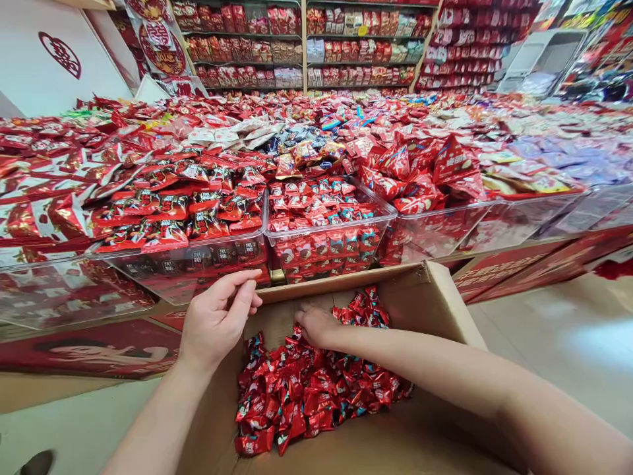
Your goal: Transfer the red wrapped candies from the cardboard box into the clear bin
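Observation:
An open cardboard box [450, 297] stands in front of me, with a heap of red, twist-wrapped candies [306, 396] on its bottom. My right hand [319, 324] reaches down into the box near its far wall, fingers curled over candies at the back of the heap; its fingertips are partly hidden. My left hand [220, 316] is at the box's far left corner, thumb and fingers drawn together. What lies inside that curl, if anything, is hidden. Just beyond the box is a clear plastic bin [329, 231] with similar small red candies.
A clear bin of red and black packets [198, 211] stands left of the candy bin, and one of larger red packets [420, 171] stands right. More heaped sweets spread behind. Stocked shelves [301, 53] line the back. Tiled floor [558, 343] shows at right.

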### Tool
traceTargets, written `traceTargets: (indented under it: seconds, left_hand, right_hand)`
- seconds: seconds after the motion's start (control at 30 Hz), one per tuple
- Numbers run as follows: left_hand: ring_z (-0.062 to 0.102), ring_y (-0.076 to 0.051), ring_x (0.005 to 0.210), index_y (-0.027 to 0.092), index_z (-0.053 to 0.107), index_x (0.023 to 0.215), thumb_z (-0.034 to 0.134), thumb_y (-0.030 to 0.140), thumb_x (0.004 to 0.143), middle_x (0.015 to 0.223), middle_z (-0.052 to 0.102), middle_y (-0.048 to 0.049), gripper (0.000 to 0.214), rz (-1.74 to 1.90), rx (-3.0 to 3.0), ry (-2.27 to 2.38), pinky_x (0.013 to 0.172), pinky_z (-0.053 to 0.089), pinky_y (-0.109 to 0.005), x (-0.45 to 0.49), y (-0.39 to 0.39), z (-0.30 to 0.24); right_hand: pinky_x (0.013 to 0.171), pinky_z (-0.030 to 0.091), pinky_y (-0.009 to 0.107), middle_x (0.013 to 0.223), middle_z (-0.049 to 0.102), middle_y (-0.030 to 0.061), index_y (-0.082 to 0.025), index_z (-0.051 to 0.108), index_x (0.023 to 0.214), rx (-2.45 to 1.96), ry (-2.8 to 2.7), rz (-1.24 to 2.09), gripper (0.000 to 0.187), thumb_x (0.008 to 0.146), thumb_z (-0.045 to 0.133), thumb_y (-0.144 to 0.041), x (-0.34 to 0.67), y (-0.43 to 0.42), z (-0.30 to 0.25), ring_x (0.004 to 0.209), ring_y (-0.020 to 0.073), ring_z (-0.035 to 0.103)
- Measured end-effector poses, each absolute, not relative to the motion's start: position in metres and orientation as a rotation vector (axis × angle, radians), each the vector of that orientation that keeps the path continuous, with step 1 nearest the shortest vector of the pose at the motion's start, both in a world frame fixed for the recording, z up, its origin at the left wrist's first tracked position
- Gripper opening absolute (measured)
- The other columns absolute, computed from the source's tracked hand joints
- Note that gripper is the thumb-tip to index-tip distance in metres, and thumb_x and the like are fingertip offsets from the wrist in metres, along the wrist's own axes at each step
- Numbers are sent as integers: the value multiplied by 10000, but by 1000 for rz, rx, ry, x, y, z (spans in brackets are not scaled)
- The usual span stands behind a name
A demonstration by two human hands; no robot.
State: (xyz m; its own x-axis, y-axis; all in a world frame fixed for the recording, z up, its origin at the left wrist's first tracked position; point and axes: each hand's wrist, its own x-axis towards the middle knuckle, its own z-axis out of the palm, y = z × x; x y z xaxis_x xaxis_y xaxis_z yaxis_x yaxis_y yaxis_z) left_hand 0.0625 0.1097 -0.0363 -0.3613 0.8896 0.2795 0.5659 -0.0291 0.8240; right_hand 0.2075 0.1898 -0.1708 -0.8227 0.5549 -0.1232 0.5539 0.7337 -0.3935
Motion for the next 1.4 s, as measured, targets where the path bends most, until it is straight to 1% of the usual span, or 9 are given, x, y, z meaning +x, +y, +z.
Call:
traceTargets:
  seconds: [0.2, 0.37, 0.57, 0.67, 0.8, 0.93, 1.13, 1.27, 1.4]
  left_hand:
    - [557, -88, 489, 200, 606, 976, 506, 333, 783, 595, 609, 31, 255, 1366, 1515, 1924, 476, 479, -178, 62, 112, -36]
    - [571, -95, 504, 197, 594, 991, 502, 352, 784, 608, 613, 25, 275, 1347, 1546, 1893, 474, 488, -182, 58, 110, -38]
    - [590, -114, 492, 188, 593, 974, 506, 371, 770, 580, 630, 20, 288, 1317, 1584, 1903, 461, 495, -195, 54, 110, -35]
    - [607, -129, 507, 190, 606, 955, 530, 375, 752, 597, 650, 9, 285, 1327, 1582, 1880, 467, 501, -201, 50, 108, -37]
    - [646, -169, 696, 233, 594, 1002, 559, 347, 739, 852, 688, -34, 289, 1240, 1633, 1740, 605, 532, -237, 50, 102, -38]
    - [562, -206, 991, 277, 561, 1085, 564, 311, 747, 1074, 627, -25, 340, 974, 1720, 1484, 864, 446, -296, 73, 99, -32]
    - [516, -112, 555, 245, 609, 931, 514, 315, 790, 599, 581, 46, 184, 865, 1481, 1228, 520, 432, -187, 111, 112, -10]
    - [491, -68, 488, 204, 607, 775, 524, 316, 790, 608, 584, 51, 140, 908, 1387, 1176, 478, 375, -163, 117, 124, -3]
    - [534, -68, 496, 175, 616, 803, 503, 342, 805, 682, 648, 1, 202, 974, 1277, 1144, 451, 348, -165, 121, 131, -9]
  right_hand:
    - [809, 391, 306, 958, 578, 95, -155, 574, 989, -833, -2846, 829, 320, 795, 465, -383, 183, 174, -171, 942, 211, 505]
    - [815, 411, 339, 1096, 537, 130, -149, 528, 1091, -805, -2815, 900, 388, 728, 520, -289, 135, 157, -176, 1019, 250, 486]
    - [497, 454, 250, 912, 619, 132, -121, 626, 881, -993, -2783, 1014, 283, 609, 547, -141, 113, 154, -163, 718, 227, 612]
    - [524, 455, 255, 926, 621, 113, -151, 634, 831, -999, -2743, 1024, 256, 592, 544, -142, 136, 157, -142, 733, 229, 609]
    - [627, 441, 205, 809, 630, 16, -198, 620, 799, -679, -2620, 1064, 234, 595, 528, -127, 189, 161, -96, 742, 156, 578]
    - [544, 405, 184, 707, 579, -9, -184, 586, 844, -545, -2246, 1153, 246, 654, 460, -90, 233, 162, -47, 598, 100, 508]
    - [537, 404, 199, 648, 539, -24, -179, 562, 818, -639, -1756, 1429, 125, 694, 575, -190, 253, 171, -16, 572, 85, 487]
    - [588, 421, 207, 644, 553, -35, -167, 527, 752, -593, -1426, 1674, 207, 614, 677, -203, 254, 187, -13, 597, 76, 518]
    - [553, 417, 199, 625, 562, -42, -151, 525, 746, -592, -1283, 1770, 293, 556, 732, -236, 257, 198, -13, 547, 61, 514]
